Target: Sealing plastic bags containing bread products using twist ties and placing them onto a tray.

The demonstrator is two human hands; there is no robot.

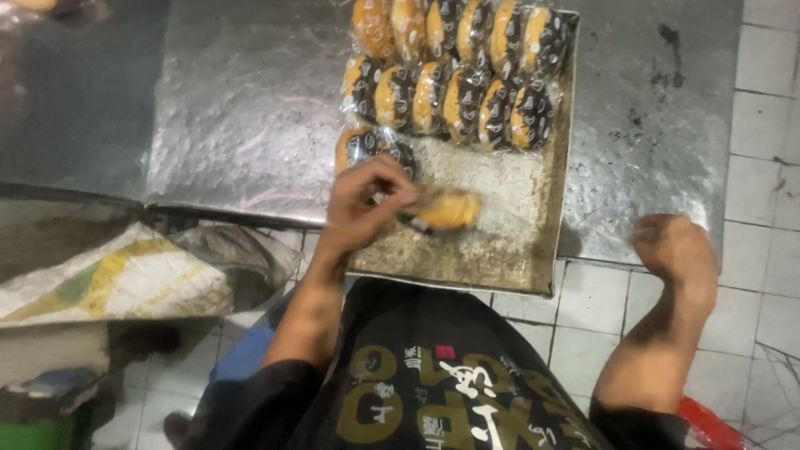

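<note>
- Nearest the lens, a black shirt with gold and white print (433,392) fills the lower middle, both bare forearms reaching out from it.
- Left hand (367,204) has its fingers closed around the end of a round golden bun in a clear printed wrapper (446,210); the bun is blurred, so whether it touches the tray is hard to say.
- Just past those fingers lies a worn, crumb-dusted metal baking tray (508,250); rows of wrapped buns (454,71) stand on edge across its far half.
- Right hand (675,250) is curled into a loose fist, holding nothing visible, off the tray's right edge over the white tiled floor (762,167).
- Under the tray spreads a scuffed, shiny steel sheet (242,108).
- Left of the left forearm sits a white sack with yellow and green stripes (117,279).
</note>
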